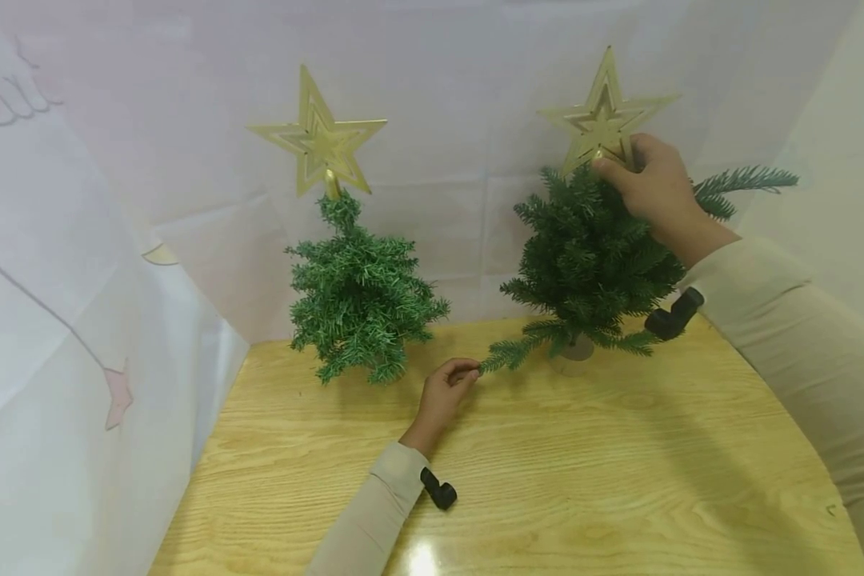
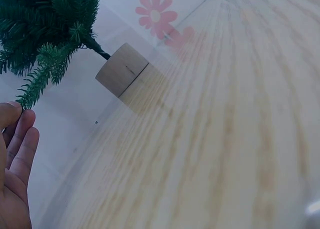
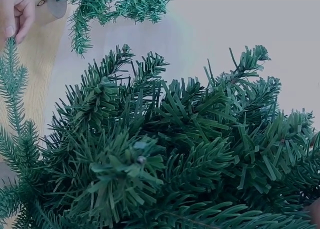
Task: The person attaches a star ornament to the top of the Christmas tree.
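On the right of the table stands a small artificial Christmas tree point(image 1: 583, 256) on a round wooden base point(image 2: 121, 71). A gold star point(image 1: 603, 132) sits at its top. My right hand point(image 1: 655, 182) holds the star low down, thumb in front. Only a sliver of that hand shows at the right edge of the right wrist view. With thumb and fingertips, my left hand point(image 1: 446, 392) pinches the tip of a low branch point(image 1: 513, 352) on the tree's left side. The left wrist view shows this pinch too, the other fingers point(image 2: 25, 154) fairly straight.
A second, lighter green tree point(image 1: 360, 284) stands on the left, topped by another gold star point(image 1: 324, 142). Both trees are near the back edge of the wooden table point(image 1: 547, 464). A pale printed cloth point(image 1: 439, 160) hangs behind. One long branch point(image 1: 752, 180) sticks out at right.
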`<state>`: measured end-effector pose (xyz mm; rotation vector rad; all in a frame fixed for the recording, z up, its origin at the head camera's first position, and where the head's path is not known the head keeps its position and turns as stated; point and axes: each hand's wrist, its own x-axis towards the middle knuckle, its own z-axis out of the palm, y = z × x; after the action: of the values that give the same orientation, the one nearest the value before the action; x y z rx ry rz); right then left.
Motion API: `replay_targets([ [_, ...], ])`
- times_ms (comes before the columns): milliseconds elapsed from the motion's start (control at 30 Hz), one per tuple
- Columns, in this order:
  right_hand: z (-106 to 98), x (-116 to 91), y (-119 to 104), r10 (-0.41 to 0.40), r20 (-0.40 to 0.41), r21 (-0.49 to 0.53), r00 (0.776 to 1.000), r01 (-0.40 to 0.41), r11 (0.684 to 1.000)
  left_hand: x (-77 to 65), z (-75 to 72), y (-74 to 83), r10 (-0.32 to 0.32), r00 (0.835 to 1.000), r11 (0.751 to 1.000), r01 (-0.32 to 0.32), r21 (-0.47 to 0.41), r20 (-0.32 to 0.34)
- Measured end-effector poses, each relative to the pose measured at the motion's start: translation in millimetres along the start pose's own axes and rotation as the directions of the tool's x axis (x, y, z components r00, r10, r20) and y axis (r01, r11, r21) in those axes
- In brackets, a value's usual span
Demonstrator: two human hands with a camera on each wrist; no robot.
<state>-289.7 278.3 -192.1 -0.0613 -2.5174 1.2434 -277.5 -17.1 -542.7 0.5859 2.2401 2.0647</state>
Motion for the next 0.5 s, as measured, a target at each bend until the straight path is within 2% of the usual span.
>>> replay_targets([
  [500,1.8,0.6,2.2,-0.030,-0.004,0.012,1.000,0.030,0.999,0.4,1.2,0.3,-0.002,1.000,1.000,0.002,-0.007,-0.005],
])
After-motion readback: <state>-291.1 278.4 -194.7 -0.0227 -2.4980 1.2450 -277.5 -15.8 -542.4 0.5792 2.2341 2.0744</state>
